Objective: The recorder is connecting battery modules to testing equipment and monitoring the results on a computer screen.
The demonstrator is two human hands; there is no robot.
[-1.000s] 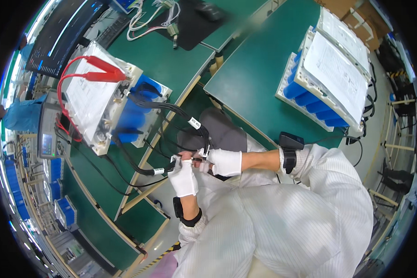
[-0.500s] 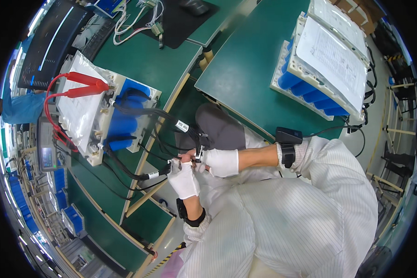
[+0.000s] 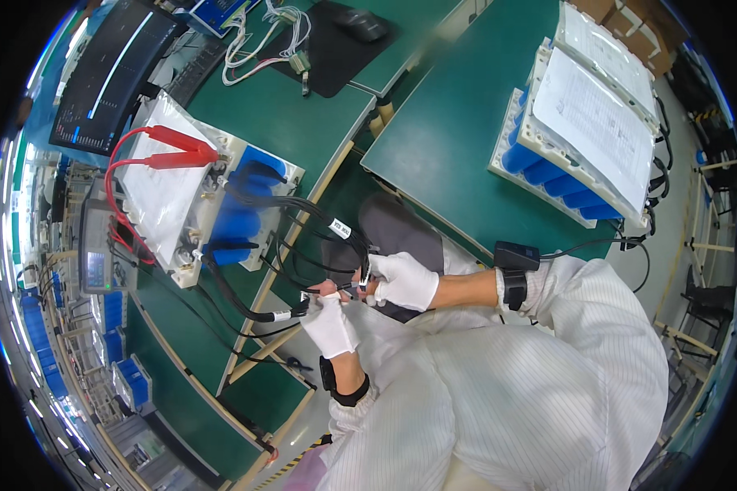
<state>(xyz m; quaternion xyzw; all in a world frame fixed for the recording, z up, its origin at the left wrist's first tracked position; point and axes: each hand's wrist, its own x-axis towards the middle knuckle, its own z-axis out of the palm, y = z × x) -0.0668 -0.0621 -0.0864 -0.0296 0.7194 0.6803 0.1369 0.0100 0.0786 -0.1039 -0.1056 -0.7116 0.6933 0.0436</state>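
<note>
My left hand (image 3: 329,326) and my right hand (image 3: 405,282), both in white gloves with bare fingertips, meet over my lap. My left fingers close round the end of the lower black cable (image 3: 250,311). In my right fingers is the end of the upper black cable bundle (image 3: 303,206), which carries a white label. The small ends between my fingertips are partly hidden. Both cables run from a battery pack (image 3: 239,217) of blue cells in a white frame, on the green bench to the left. Red clamps (image 3: 176,149) grip a terminal on top of it.
A second battery pack (image 3: 549,176) with papers on top stands on the right green table (image 3: 442,123). At far left are a monitor (image 3: 110,74) and a small meter (image 3: 98,258). A mouse (image 3: 360,26) and white wiring (image 3: 246,49) lie at the back. Thin black cables hang across the gap between benches.
My right hand has shifted slightly right and turned, its back now raised and fingers pointing left. My left hand stays close by. The whole view has drifted slightly, moving the benches rightward.
</note>
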